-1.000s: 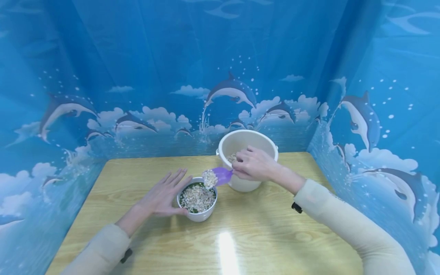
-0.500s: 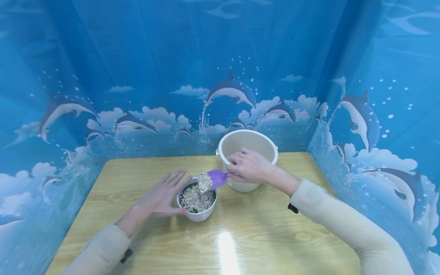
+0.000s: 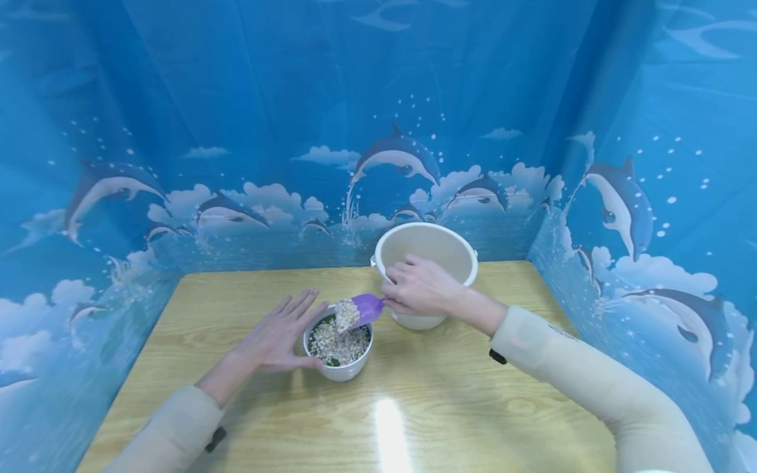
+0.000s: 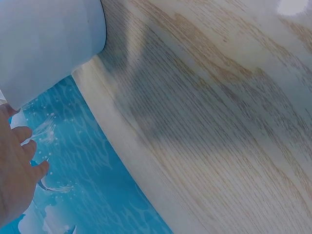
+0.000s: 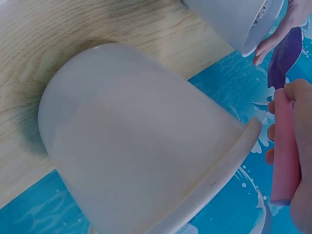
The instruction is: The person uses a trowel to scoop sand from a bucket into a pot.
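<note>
My right hand (image 3: 422, 287) grips the pink handle (image 5: 285, 151) of a small scoop, whose purple blade (image 3: 369, 308) reaches left over a white pot (image 3: 344, 374). Pale flakes or chips (image 3: 347, 315) lie on the blade's tip, tilted down toward the pot. Inside the pot a layer of similar pale bits (image 3: 340, 345) covers something green. With fingers spread, my left hand (image 3: 278, 337) touches the pot's left side, its thumb at the near rim. In the left wrist view, the fingers of that hand (image 4: 17, 165) show beside the pot wall (image 4: 48, 44).
A larger white bucket (image 3: 472, 253) with side handle lugs stands behind the pot to the right, partly covered by my right hand. Both stand on a wood-grain table (image 3: 461, 394). A blue dolphin-print curtain (image 3: 284, 131) surrounds the back and sides.
My right hand has moved left and slightly down, bringing the loaded scoop farther over the pot. The left hand, pot and bucket have stayed in place.
</note>
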`<state>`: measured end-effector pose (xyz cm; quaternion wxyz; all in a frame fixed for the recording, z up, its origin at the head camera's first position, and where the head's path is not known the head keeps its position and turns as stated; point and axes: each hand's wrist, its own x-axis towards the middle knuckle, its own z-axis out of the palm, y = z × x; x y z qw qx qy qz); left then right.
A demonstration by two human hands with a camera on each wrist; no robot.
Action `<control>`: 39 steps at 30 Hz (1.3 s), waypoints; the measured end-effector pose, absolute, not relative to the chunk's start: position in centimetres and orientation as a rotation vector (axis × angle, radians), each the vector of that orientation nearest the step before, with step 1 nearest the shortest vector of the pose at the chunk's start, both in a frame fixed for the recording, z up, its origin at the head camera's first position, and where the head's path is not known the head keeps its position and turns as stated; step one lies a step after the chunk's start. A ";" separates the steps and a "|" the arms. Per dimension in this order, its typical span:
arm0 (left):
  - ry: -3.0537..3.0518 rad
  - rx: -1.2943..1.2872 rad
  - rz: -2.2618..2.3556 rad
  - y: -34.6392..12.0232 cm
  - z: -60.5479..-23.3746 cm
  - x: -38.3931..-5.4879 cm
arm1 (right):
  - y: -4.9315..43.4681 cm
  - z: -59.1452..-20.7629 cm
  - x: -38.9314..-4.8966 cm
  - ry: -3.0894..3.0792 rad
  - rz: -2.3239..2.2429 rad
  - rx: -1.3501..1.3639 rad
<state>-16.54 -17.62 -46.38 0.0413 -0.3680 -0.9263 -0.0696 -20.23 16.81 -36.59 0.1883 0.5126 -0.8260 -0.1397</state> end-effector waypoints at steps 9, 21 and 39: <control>-2.827 -1.132 -0.204 -17.6 -46.1 -16.5 | 16.0 -36.3 -20.2 -2.347 -0.456 1.456; -2.809 -1.138 -0.213 -17.7 -46.3 -16.5 | 15.0 -36.3 -20.3 -2.416 -0.549 1.461; -2.828 -1.136 -0.193 -17.6 -46.2 -16.5 | 13.9 -36.2 -20.2 -2.413 -0.608 1.445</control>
